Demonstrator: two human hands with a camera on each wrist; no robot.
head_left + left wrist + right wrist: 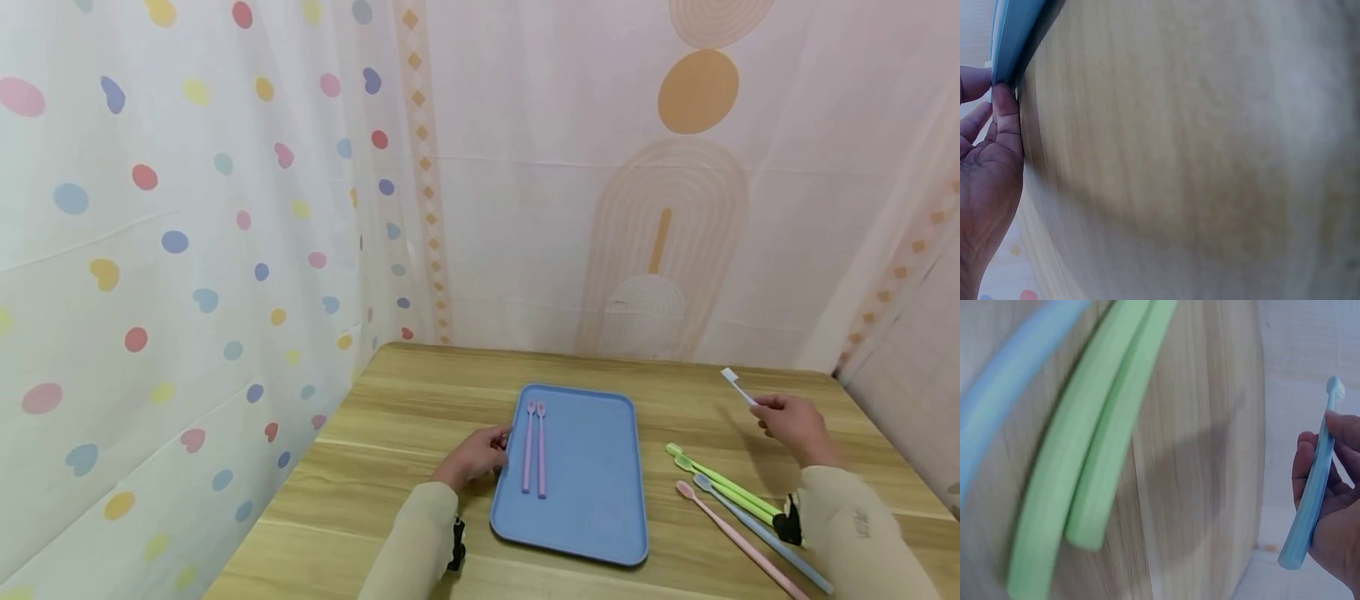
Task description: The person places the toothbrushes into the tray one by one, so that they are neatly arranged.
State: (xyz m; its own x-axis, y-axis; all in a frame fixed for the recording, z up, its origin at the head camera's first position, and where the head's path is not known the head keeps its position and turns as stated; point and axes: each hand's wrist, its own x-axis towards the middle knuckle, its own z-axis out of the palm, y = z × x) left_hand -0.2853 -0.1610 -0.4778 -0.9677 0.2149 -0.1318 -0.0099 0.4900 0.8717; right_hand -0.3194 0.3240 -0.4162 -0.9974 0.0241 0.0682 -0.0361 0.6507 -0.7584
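Observation:
My right hand (797, 427) grips a light blue toothbrush (1316, 484), raised above the table with its head pointing up and to the far left. The toothbrush lies between thumb and fingers in the right wrist view. On the left, my left hand (476, 457) holds the left rim of a blue rectangular tray (592, 467), thumb and fingertips at the edge. Two pinkish-purple toothbrushes (542, 454) lie side by side along the tray's left part, heads away from me.
Right of the tray, under the right forearm, lie two green toothbrushes (723, 483), a blue toothbrush (765, 537) and a pink toothbrush (738, 537). All rest on a wooden table (390, 400). Patterned curtains (510, 250) hang behind it and at its left.

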